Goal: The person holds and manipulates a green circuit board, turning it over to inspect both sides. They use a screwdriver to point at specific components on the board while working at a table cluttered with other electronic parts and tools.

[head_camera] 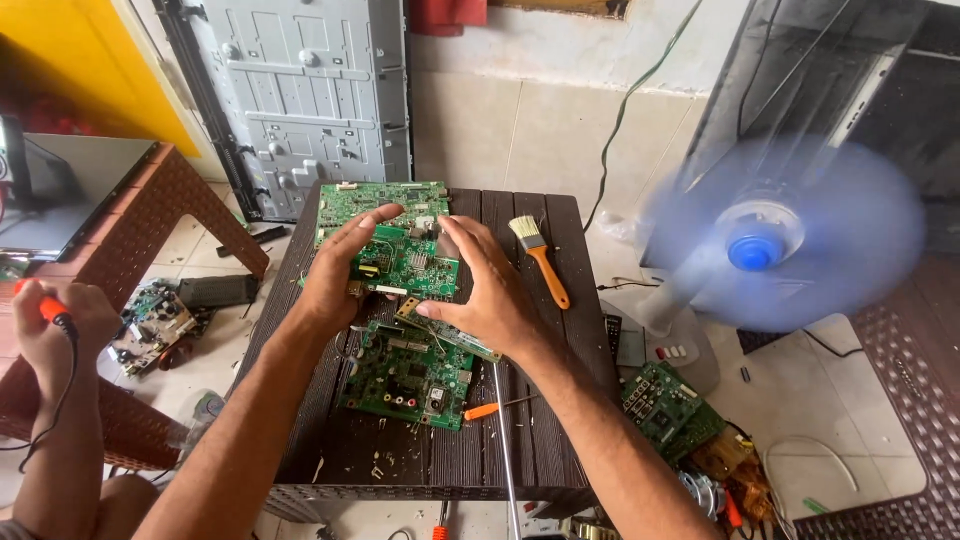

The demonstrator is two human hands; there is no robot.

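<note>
Both my hands lift a small green circuit board (pixel 408 265) above a dark slatted table (pixel 545 400). My left hand (pixel 335 270) grips its left edge, and my right hand (pixel 480 285) cups its right side. Beneath it lie a larger green board (pixel 405 375) toward me and another green board (pixel 375 198) at the table's far edge. A narrow green board strip (pixel 470 343) pokes out under my right hand.
An orange-handled brush (pixel 540 255) lies on the table's right part, an orange screwdriver (pixel 490 409) near the front. A blue fan (pixel 770 240) spins at right. More boards (pixel 668 405) lie on the floor. Another person's hand (pixel 55 320) holds an orange tool at left.
</note>
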